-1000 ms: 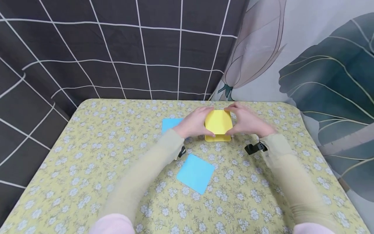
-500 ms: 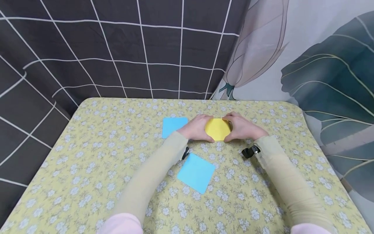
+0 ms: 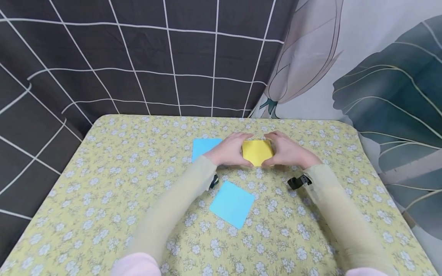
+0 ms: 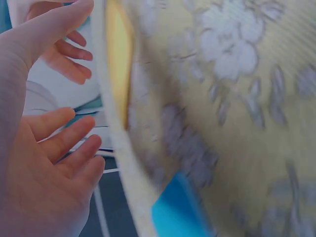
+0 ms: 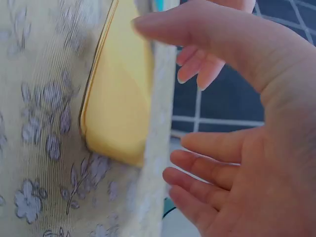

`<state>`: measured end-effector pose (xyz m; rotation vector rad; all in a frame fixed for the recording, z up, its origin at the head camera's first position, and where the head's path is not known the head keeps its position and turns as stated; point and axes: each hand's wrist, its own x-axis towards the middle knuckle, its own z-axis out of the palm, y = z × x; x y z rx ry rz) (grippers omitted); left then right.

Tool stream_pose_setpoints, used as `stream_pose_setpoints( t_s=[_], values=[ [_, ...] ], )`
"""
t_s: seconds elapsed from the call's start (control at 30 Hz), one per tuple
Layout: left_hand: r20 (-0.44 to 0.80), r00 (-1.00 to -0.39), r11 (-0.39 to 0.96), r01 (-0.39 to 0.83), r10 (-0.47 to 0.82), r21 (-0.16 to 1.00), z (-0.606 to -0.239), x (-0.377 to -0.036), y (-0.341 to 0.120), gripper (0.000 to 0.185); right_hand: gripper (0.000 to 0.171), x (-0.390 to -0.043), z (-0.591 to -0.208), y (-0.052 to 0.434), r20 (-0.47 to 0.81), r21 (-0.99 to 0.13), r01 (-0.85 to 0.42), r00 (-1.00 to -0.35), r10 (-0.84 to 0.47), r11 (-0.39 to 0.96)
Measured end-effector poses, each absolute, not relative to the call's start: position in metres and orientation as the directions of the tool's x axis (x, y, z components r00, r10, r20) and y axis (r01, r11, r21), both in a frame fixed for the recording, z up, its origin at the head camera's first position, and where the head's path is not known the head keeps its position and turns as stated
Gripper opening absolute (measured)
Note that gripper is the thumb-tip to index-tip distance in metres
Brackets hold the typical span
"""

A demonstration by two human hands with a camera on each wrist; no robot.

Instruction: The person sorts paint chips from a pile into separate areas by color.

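Observation:
A yellow square with rounded corners (image 3: 257,154) lies flat on the cloth toward the far side of the table. Its edge in the right wrist view shows thin layers, one yellow sheet (image 5: 117,89) on another. My left hand (image 3: 232,150) is at its left side, and my right hand (image 3: 288,151) at its right. Both wrist views show the fingers spread and loosely bent, with no grip on the yellow sheets. The right thumb (image 5: 168,24) hovers over or near the sheet; contact cannot be made out. A blue square (image 3: 205,147) lies left of the left hand, partly covered by it.
Nearer to me, a second blue square (image 3: 232,204) lies turned at an angle. A yellow floral cloth (image 3: 114,184) covers the table. Behind it hangs a dark curtain with white grid lines (image 3: 138,57), and a leaf-patterned one (image 3: 386,99) stands at the right.
The upper yellow square, held between both hands and bowed, has come down onto the lower one and now lies flat. Both hands have loosened from its edges.

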<state>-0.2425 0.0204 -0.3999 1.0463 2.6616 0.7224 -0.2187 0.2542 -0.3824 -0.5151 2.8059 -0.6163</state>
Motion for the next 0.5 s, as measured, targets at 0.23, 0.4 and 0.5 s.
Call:
stream_pose_setpoints(
  t_s=[0.23, 0.4, 0.5],
  values=[
    [0.018, -0.698, 0.59, 0.618, 0.716, 0.519, -0.391, -0.214, -0.016, 0.103, 0.101, -0.182, -0.367, 0.239, -0.007, -0.412, -0.361, -0.917, -0.4, 0.837],
    [-0.024, -0.675, 0.588, 0.624, 0.738, 0.515, -0.393, -0.187, -0.04, 0.106, 0.1, -0.153, -0.365, 0.227, -0.014, -0.403, -0.362, -0.916, -0.401, 0.841],
    [-0.032, -0.645, 0.571, 0.651, 0.764, 0.5, -0.397, -0.171, -0.049, 0.108, 0.1, -0.137, -0.369, 0.221, 0.002, -0.388, -0.384, -0.909, -0.416, 0.838]
  ],
)
